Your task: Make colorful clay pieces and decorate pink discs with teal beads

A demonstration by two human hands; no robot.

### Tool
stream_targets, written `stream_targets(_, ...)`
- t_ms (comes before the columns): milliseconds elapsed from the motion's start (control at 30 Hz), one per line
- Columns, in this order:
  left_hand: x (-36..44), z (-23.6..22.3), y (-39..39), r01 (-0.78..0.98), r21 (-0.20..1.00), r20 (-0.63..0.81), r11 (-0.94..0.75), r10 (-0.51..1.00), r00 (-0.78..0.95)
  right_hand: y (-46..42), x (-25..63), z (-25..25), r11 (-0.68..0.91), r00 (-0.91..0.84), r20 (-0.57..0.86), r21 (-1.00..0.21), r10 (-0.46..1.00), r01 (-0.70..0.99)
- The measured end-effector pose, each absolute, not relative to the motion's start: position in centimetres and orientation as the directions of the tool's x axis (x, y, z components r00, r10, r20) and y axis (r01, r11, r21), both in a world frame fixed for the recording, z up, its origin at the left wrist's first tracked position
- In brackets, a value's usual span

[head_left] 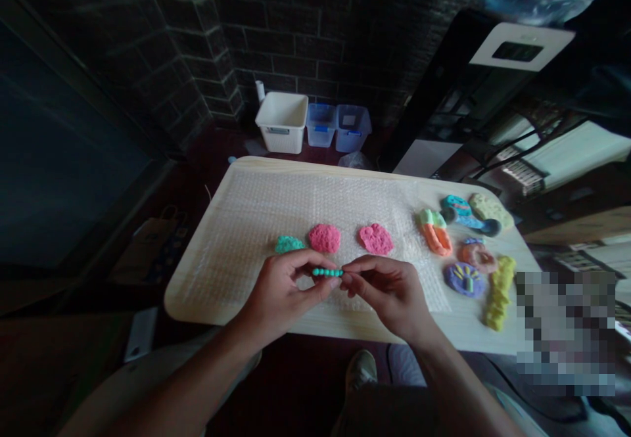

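Note:
Between my two hands, above the table, is a short row of small green clay balls (327, 272). My left hand (290, 282) pinches it from the left, thumb below and fingers above. At its right end, my right hand (382, 286) pinches with thumb and index finger, the tips close together. Behind my left hand lies a green clay lump (289, 244), partly covered by the fingers. Two pink clay lumps, one (325, 238) just past my left fingers and another (375, 238) beyond my right hand, rest on the bubble wrap (256, 207).
On the table's (197, 292) right side lie several clay pieces: an orange and green one (436, 233), a purple disc (465, 280), a yellow strip (500, 292) and a blue-grey bone shape (470, 220). A white basket (282, 121) and clear bins (352, 128) stand beyond the far edge.

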State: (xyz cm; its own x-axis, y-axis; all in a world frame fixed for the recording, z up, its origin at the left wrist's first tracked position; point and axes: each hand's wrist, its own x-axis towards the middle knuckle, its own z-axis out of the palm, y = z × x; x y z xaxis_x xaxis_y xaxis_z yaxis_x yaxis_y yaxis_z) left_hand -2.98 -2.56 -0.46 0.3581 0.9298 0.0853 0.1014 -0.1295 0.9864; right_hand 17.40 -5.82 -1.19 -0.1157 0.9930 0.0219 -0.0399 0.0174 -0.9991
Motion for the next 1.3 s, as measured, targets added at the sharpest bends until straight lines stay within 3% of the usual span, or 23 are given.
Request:
stream_targets(267, -3.06, 0.05, -2.68, 0.105, 0.982, 0.11, -0.157, 0.929, 0.352, -5.84, 17.51, -0.73, -0.021, -0.131, -0.006, -0.994, 0.991, -0.111)
stream_targets(667, -3.31, 0.07, -2.76, 0.099, 0.984, 0.1, -0.148, 0.92, 0.379, -5.96, 17.27, -0.72, -0.046, -0.198, -0.032, -0.997, 0.98, -0.068)
stream_targets(833, -3.18, 0.09, -2.74, 0.071, 0.993, 0.061, -0.094, 0.926, 0.372, -6.06, 17.52, -1.06, 0.089, -0.097, 0.093, -0.995, 0.991, -0.043)
stream_targets(967, -3.12, -0.02, -2.7, 0.053, 0.997, 0.025, -0.048, 0.928, 0.371, -6.16, 17.51, -0.79, 0.245, -0.112, 0.232, -0.962, 0.966, 0.122)
stream_targets(1167, -3.23, -0.26, -2.69, 0.033, 0.999, -0.004, -0.01, 0.925, 0.381, -6.18, 17.45, -0.68, 0.273, -0.147, 0.247, -0.942, 0.958, 0.196)
stream_targets(1300, -3.27, -0.39, -2.65, 0.027, 0.999, 0.005, -0.017, 0.917, 0.398, -6.12, 17.41, -0.78, 0.281, -0.129, 0.264, -0.95, 0.956, 0.138)
